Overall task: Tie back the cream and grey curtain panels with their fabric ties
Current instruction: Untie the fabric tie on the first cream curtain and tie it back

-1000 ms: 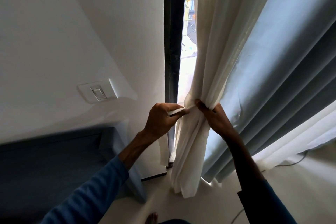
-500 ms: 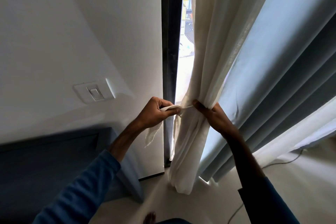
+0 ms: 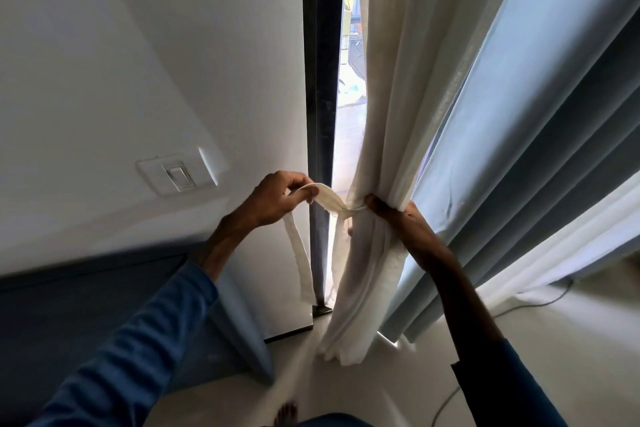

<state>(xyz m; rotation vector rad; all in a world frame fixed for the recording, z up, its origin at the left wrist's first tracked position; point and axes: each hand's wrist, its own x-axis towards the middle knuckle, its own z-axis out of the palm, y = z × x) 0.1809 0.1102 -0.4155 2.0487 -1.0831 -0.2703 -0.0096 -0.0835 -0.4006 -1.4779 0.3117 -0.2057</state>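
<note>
Pale floor [image 3: 398, 388] fills the bottom of the view, with a bare foot [image 3: 286, 413] at its near edge and a thin dark cable [image 3: 446, 402] trailing across it on the right. Two arms in blue sleeves reach up from there toward the window. Left of them stands a dark blue panel [image 3: 86, 305] against the wall [image 3: 156, 62]; what it belongs to cannot be told. The left hand [image 3: 277, 199] has its fingers curled and pinches the tie [image 3: 325, 198], a flat cream strip that runs from its fingertips across to the cream curtain [image 3: 384, 114]. One loose end of the strip hangs down below this hand, in front of the dark frame [image 3: 322, 80]. A second strip hangs along the curtain's left edge. The right hand [image 3: 401, 215] is clamped round the gathered cream curtain at mid height, its thumb lying where the tie meets the bunched fabric. Below this grip the cream folds fall together to the floor. Just beside them on the right, the grey curtain [image 3: 536, 149] hangs loose in broad pleats, and more cream fabric shows beyond it at the right edge. Farther back, a white switch [image 3: 178, 177] sits on the wall left of the frame. Between frame and cream curtain a narrow strip of bright daylight shows, blurred.
</note>
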